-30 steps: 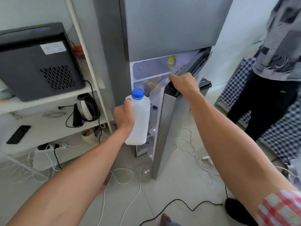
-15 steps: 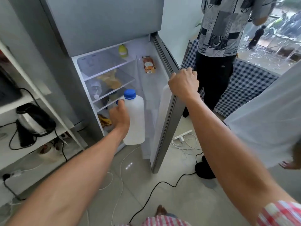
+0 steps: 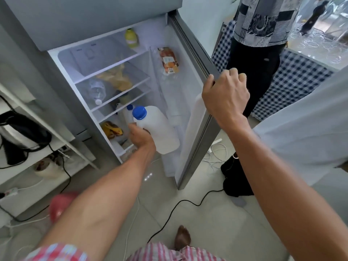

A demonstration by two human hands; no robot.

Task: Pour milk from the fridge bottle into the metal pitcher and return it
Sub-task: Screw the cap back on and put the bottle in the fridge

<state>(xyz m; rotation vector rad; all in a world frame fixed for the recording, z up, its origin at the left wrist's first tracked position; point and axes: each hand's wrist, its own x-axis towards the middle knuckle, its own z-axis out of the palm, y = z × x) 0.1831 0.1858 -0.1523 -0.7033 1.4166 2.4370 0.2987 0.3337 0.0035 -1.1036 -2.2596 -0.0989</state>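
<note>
My left hand (image 3: 140, 137) grips a white milk bottle (image 3: 160, 129) with a blue cap, tilted, in front of the lower part of the open fridge (image 3: 105, 72). A second blue-capped bottle (image 3: 128, 113) stands just behind it inside. My right hand (image 3: 225, 95) grips the top edge of the open fridge door (image 3: 197, 113), holding it wide. The metal pitcher is not in view.
Fridge shelves hold a clear bottle (image 3: 97, 90), yellow bags and a green-yellow bottle (image 3: 131, 38); the door rack holds a food packet (image 3: 168, 60). A person (image 3: 258, 53) stands behind the door. A kettle (image 3: 20, 136) sits on the left shelf. Cables (image 3: 180, 202) cross the floor.
The fridge door has swung wide open under my right hand. My left hand has carried the milk bottle lower and nearer the fridge interior, tilting it.
</note>
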